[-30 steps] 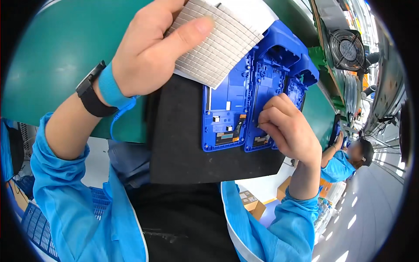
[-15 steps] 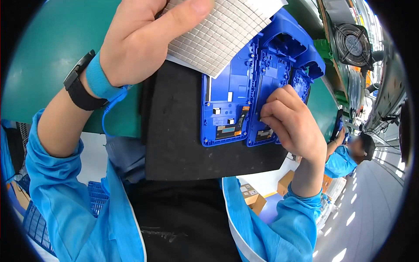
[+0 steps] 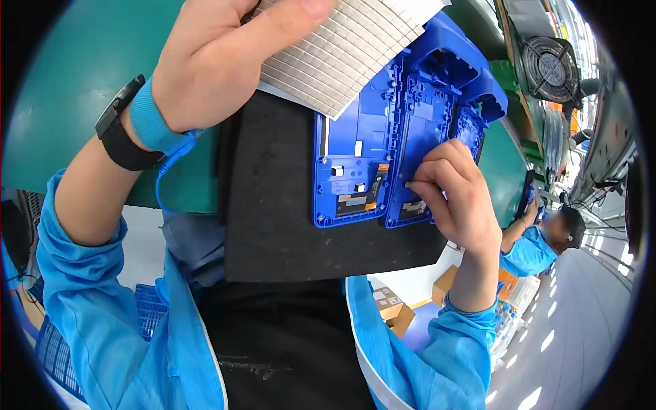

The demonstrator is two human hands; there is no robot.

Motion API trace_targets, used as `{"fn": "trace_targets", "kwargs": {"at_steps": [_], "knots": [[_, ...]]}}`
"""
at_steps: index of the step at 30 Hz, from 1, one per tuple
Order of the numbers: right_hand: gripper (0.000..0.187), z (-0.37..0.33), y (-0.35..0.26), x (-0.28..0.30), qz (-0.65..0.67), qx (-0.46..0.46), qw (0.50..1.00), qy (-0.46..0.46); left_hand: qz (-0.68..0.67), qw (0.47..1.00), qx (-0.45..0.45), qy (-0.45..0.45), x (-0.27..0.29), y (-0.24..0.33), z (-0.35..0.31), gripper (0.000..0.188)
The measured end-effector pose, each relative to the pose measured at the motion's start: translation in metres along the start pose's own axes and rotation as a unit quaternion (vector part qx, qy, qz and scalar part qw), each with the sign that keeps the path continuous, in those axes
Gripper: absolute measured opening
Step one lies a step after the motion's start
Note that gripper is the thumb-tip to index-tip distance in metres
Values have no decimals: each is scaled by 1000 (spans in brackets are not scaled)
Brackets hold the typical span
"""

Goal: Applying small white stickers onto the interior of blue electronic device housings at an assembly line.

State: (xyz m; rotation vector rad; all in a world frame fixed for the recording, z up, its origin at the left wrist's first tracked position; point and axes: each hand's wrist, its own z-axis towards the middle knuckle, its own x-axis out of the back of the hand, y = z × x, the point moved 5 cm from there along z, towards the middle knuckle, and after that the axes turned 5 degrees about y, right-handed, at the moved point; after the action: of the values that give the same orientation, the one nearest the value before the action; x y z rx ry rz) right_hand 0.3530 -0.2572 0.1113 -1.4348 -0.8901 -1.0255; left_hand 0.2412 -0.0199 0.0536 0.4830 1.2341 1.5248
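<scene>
While three blue plastic housings [image 3: 365, 137] lie side by side at the right of a black mat [image 3: 287, 212], a person's left hand [image 3: 212, 75] grips a sheet of small grey squares [image 3: 345, 51] over the mat's far part, thumb on top. Above the mat's right side, at the middle housing [image 3: 415, 123], the right hand [image 3: 456, 188] is closed in a fingertip pinch; whether it holds a piece, one cannot tell. A co-worker [image 3: 529, 251] appears well to the mat's right.

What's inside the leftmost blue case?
I see two small pale blocks, a white patch and a dark ribbon. The gridded sheet in the left hand covers part of the case, hiding anything there.
</scene>
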Motion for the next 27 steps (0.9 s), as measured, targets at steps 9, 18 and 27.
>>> {"fn": "trace_targets", "kwargs": {"at_steps": [9, 18, 27], "knots": [[16, -15, 5, 7, 10, -18, 999, -28, 4, 1000, -2, 0, 6, 1, -3, 33], [15, -14, 7, 4, 13, -16, 999, -30, 18, 1000, -4, -2, 2, 1, 0, 33], [16, -14, 6, 4, -1, -9, 1000, -29, 31, 999, -12, -3, -1, 4, 2, 33]]}}
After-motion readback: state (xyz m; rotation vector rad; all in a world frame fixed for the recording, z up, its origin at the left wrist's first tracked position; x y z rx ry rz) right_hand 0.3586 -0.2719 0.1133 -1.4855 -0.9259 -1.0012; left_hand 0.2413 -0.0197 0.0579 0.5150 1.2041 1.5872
